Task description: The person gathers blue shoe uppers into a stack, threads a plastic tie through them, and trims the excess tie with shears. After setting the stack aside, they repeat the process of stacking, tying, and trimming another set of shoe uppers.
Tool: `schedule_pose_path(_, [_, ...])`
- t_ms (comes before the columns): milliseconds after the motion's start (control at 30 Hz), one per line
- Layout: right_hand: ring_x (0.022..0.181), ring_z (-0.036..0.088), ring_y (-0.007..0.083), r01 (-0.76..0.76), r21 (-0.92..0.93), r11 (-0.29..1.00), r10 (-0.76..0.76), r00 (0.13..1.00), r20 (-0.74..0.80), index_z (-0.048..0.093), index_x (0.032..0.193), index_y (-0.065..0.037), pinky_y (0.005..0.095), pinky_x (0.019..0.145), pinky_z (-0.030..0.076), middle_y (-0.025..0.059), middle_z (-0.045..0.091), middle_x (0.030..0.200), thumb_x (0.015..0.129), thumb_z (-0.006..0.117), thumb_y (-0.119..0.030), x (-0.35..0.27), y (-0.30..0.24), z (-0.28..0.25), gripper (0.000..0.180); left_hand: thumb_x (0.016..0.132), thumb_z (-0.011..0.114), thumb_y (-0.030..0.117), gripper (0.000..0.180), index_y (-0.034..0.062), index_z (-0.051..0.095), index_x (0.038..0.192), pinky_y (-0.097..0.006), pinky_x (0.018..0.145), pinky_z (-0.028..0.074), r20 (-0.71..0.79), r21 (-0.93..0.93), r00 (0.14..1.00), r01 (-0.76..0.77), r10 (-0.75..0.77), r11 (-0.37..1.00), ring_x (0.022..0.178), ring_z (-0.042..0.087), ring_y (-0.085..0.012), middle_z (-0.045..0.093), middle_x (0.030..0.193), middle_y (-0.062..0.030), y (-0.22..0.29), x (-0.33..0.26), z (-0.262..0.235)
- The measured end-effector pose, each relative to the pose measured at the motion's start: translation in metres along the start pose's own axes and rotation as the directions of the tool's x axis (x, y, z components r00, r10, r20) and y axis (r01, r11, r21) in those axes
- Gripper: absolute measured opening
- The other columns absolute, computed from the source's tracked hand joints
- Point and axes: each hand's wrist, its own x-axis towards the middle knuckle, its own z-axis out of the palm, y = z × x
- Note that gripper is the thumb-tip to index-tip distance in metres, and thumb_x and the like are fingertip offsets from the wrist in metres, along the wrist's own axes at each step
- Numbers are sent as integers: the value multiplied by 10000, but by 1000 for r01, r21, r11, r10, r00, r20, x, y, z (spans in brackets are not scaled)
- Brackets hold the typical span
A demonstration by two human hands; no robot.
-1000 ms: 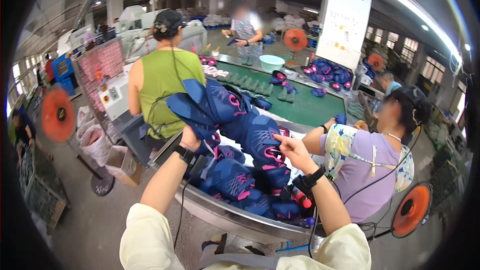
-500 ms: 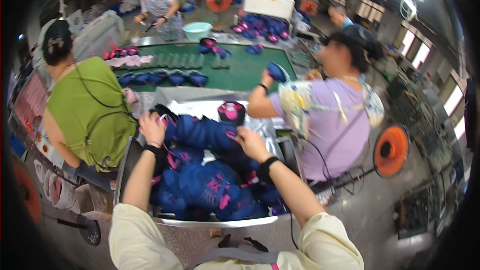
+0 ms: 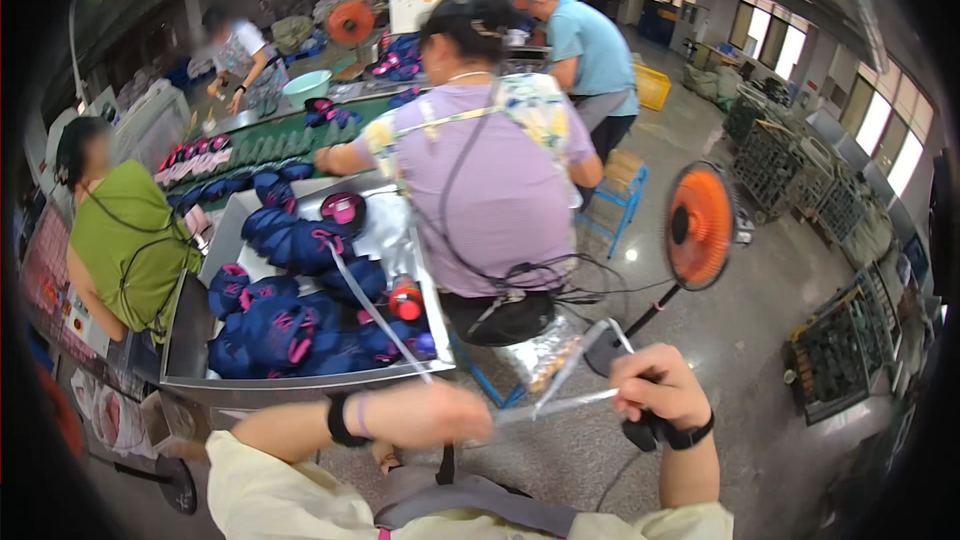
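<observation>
A white strip [image 3: 372, 310] runs from a stacked roll of navy fabric pieces with pink trim [image 3: 290, 242] toward my left hand [image 3: 430, 413]. That hand is closed on the strip, its fingertips smeared by motion. Off to the right, my right hand [image 3: 660, 385] pinches the same white material in closed fingers. Between the hands the strip stretches across, and a loop of it rises above. Both hands are in front of the box's near right corner, clear of the box. More navy and pink pieces [image 3: 285, 330] lie heaped in the grey-white box [image 3: 300, 380].
A red round object [image 3: 406, 300] sits in the box's right side. Nearby are a seated person in purple [image 3: 490, 200], a person in green [image 3: 130, 240], an orange fan [image 3: 700, 225] and loose black cables [image 3: 540, 275]. A blue stool [image 3: 620, 195] stands behind.
My hands have left the navy pieces in the box and moved right and nearer to me, drawing out the white strip. The view has swung right.
</observation>
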Motion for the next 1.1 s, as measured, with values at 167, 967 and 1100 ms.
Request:
schedule_pose_path(167, [391, 436, 80, -136, 182, 974, 215, 810, -545, 589, 737, -2, 220, 369, 301, 25, 518, 534, 849, 574, -205, -140, 102, -100, 232, 876, 527, 98, 98, 13, 541, 924, -304, 732, 441, -159, -261, 971, -216, 178, 941, 806, 548, -216, 559, 891, -93, 28, 192, 89])
schedule_pose_path(967, [458, 380, 77, 4, 640, 769, 463, 687, -561, 503, 816, -83, 205, 425, 307, 160, 629, 866, 882, 526, -243, -347, 232, -664, 174, 880, 524, 173, 167, 13, 570, 874, -252, 566, 461, -157, -838, 970, -32, -184, 545, 653, 592, -144, 596, 708, -46, -102, 935, 224])
schedule_pose_path(1100, [449, 393, 72, -183, 555, 812, 474, 761, -443, 506, 805, -86, 206, 417, 315, 123, 638, 782, 901, 486, -231, -350, 263, -796, 175, 799, 632, 130, 135, 9, 581, 834, -243, 480, 423, -376, -118, 918, 87, -125, 989, 529, 566, -113, 557, 577, -36, -145, 1034, 203])
